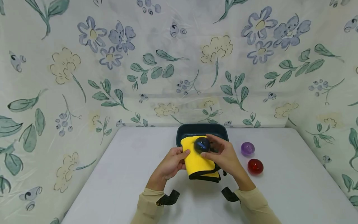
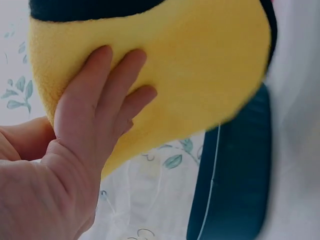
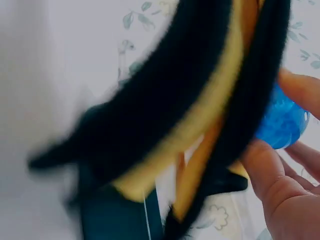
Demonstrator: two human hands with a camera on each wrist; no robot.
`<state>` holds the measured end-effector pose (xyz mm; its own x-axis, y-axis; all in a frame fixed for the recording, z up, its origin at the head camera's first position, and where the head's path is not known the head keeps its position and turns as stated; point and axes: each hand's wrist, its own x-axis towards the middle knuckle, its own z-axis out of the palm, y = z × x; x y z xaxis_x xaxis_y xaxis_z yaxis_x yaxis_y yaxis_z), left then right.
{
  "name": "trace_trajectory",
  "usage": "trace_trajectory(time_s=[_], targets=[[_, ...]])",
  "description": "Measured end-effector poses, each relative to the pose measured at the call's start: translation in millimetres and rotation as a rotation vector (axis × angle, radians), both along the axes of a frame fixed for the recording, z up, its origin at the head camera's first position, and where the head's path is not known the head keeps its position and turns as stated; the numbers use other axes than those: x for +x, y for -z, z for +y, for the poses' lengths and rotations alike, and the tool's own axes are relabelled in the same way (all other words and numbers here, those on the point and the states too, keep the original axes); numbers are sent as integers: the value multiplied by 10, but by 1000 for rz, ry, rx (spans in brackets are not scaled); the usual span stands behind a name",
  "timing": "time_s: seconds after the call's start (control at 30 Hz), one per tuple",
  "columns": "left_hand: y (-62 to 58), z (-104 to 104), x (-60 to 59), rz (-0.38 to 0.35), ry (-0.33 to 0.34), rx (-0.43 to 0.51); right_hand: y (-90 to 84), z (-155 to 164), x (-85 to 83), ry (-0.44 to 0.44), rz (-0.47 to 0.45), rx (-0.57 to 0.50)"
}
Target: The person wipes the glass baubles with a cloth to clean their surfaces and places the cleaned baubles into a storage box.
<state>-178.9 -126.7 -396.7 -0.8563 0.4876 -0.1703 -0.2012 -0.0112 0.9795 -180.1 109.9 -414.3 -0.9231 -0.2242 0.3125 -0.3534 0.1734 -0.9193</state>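
My left hand (image 1: 174,163) pinches the left edge of a folded yellow cloth (image 1: 198,163) with black trim. In the left wrist view, the fingers (image 2: 132,70) lie nearly straight along the underside of the cloth (image 2: 200,65). A shiny dark blue ball (image 1: 202,145) is in my right hand (image 1: 226,157), held between thumb and fingers in front of the cloth. It looks bright blue and translucent in the right wrist view, where the ball (image 3: 284,120) is partly hidden by the cloth's black edge.
Behind the cloth stands a dark teal tray (image 1: 202,127) at the table's back edge. To the right lie a purple ball (image 1: 247,149) and a red ball (image 1: 255,167) on the white table (image 1: 117,180). Flower-printed sheeting (image 1: 156,87) hangs behind and beside it.
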Motion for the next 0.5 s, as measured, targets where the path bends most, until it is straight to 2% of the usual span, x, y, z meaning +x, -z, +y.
trace_trajectory(time_s=[0.27, 0.5], targets=[[-40, -2, -18, -3, -43, -5, 21, 47, -41, -14, -30, 32], [-31, -39, -11, 15, -40, 12, 39, 45, -47, 0, -61, 78]])
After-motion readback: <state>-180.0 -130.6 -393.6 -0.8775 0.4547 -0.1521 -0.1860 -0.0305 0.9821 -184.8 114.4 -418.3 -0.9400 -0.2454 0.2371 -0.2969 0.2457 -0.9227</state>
